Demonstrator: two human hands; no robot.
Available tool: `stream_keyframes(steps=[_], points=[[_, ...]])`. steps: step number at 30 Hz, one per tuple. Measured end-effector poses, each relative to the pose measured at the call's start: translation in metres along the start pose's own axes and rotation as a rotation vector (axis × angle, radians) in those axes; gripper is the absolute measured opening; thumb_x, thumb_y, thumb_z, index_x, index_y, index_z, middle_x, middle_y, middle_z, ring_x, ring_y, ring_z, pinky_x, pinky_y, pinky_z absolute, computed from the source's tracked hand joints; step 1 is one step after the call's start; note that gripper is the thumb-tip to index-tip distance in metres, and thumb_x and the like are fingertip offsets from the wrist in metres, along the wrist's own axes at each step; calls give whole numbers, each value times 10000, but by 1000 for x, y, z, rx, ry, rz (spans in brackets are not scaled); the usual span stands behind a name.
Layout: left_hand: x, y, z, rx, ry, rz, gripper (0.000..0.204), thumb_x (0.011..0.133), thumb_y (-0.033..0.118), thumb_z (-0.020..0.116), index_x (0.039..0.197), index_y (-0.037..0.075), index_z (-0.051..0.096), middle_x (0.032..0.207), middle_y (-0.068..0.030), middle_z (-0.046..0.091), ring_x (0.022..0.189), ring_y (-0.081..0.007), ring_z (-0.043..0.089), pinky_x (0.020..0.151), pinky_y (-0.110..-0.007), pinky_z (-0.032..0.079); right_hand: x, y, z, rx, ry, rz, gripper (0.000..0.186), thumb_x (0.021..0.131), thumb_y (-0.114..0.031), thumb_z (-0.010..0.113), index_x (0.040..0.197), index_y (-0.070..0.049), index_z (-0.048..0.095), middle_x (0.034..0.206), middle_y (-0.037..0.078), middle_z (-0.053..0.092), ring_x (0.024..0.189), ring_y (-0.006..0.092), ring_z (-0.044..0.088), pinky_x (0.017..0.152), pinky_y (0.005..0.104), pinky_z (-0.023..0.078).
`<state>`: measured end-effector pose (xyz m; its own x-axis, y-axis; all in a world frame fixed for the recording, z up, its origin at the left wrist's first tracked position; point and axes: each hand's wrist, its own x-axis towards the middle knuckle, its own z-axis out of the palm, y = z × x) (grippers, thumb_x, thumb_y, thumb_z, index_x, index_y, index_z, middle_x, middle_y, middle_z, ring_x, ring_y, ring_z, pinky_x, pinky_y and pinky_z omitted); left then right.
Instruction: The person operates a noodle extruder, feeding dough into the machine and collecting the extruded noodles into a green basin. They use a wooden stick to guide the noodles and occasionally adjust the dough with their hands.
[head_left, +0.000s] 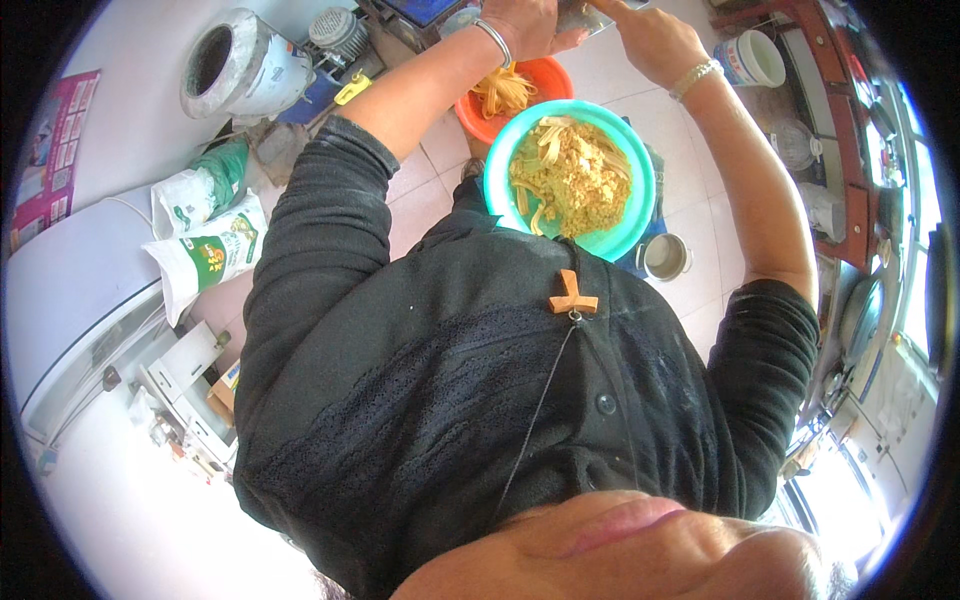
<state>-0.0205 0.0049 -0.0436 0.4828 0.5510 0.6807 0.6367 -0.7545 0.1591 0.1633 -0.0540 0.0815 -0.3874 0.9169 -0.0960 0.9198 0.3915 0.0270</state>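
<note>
At the top edge my left hand (525, 22), with a metal bangle at its wrist, has its thumb stretched out; its other fingers are cut off by the picture's edge. My right hand (658, 42), wearing a bracelet, reaches toward it with a finger stretched out. Between the two shows a shiny grey part (582, 16) of something I cannot make out. Below them stands a turquoise basin (497, 185) of yellow crumbly dough (585, 185) with flat strips at one side. Partly behind it, an orange basin (560, 80) holds yellow noodle strips (503, 92).
A small metal pot (666, 257) is right of the turquoise basin. A white bucket (755, 60) and a reddish-brown cabinet (860, 210) line the right. At left are a drum-shaped machine (255, 75), a motor (338, 32) and printed sacks (215, 250). The floor is tiled (700, 225).
</note>
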Motion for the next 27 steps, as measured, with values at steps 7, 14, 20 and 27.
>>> stream_keyframes(steps=[7, 14, 20, 27], points=[[2, 3, -1, 43, -112, -49, 696, 918, 474, 628, 1221, -150, 582, 1147, -280, 666, 1122, -386, 621, 1036, -459, 440, 0, -4, -1, -64, -14, 13, 724, 932, -61, 486, 1609, -280, 353, 792, 122, 711, 611, 235, 687, 544, 366, 541], [5, -1, -11, -17, -103, -44, 659, 899, 448, 640, 1215, -127, 576, 1172, -292, 649, 1169, -406, 595, 1070, -473, 417, -12, 14, -24, 149, 39, -124, 744, 924, 0, 462, 1597, -307, 374, 970, 159, 750, 704, 292, 705, 634, 379, 565], [6, 1, -4, -18, -73, -11, 528, 887, 383, 646, 1160, -66, 603, 1098, -275, 657, 1054, -416, 626, 991, -491, 453, -3, 1, -4, 254, 25, 91, 755, 910, 42, 452, 1585, -292, 395, 1227, 204, 698, 997, 340, 726, 827, 430, 579], [10, 7, -14, -105, -84, -65, 479, 911, 414, 633, 1119, -18, 622, 1078, -243, 666, 1036, -396, 633, 966, -487, 468, 8, 8, 10, 257, 83, -92, 789, 886, 43, 480, 1602, -265, 360, 1253, 212, 685, 1041, 377, 708, 860, 420, 578]])
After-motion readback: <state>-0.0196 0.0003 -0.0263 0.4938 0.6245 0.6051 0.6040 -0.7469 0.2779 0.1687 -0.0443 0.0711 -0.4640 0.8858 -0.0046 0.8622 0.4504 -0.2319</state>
